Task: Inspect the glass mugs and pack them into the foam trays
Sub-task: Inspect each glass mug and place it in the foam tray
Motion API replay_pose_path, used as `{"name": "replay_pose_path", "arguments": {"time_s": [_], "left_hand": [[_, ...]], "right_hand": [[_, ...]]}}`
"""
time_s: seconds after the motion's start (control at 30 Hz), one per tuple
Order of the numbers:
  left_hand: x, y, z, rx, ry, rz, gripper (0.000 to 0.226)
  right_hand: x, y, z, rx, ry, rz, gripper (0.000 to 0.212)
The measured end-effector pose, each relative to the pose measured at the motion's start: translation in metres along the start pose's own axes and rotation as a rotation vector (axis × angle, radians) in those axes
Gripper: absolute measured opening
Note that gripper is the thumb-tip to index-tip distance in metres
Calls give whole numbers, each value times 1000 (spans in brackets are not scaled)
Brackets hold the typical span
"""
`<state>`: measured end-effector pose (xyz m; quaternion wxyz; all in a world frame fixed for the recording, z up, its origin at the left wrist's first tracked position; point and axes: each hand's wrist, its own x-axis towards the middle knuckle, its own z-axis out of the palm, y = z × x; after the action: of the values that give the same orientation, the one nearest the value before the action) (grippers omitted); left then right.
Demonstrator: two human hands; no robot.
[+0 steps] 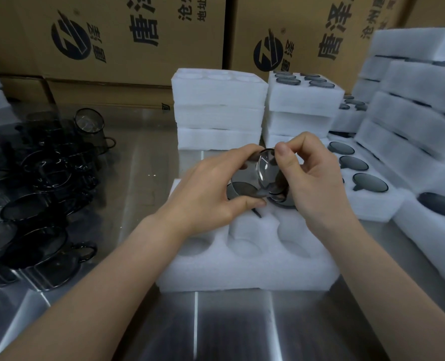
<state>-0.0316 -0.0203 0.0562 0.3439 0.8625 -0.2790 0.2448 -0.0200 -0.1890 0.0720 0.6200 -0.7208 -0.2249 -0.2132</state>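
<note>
Both hands on one mug [261, 175] at frame centre: left hand [211, 190] curled round its wall, right hand [314, 178] pinching the upper edge. It's best turned slowly to the light and held firmly, because smooth smoky glass is slick. Just below waits the soft white foam tray [242, 272] with round pockets, and loose mugs [41, 204] crowd the left.

Smoky grey, see-through glass mug [264, 170] at centre; plain white foam tray [242, 272] below it; brown cardboard boxes [190, 48] with black logos and lettering along the top; silvery, streaked surface [229, 329].
</note>
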Motion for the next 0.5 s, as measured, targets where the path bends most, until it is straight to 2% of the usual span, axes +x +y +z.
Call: {"name": "replay_pose_path", "arguments": {"time_s": [0.17,0.3,0.4,0.5], "left_hand": [[1,-1,0,-19,4,-27,71],[1,-3,-1,-71,106,-94,68],[1,-4,-2,-148,185,-134,64],[1,-5,-3,-197,209,-135,60]], "right_hand": [[1,5,-1,131,-20,99,25],[3,8,-4,326,-61,195,23],[5,7,-3,312,-53,238,15],[4,7,-2,244,-159,298,26]]}}
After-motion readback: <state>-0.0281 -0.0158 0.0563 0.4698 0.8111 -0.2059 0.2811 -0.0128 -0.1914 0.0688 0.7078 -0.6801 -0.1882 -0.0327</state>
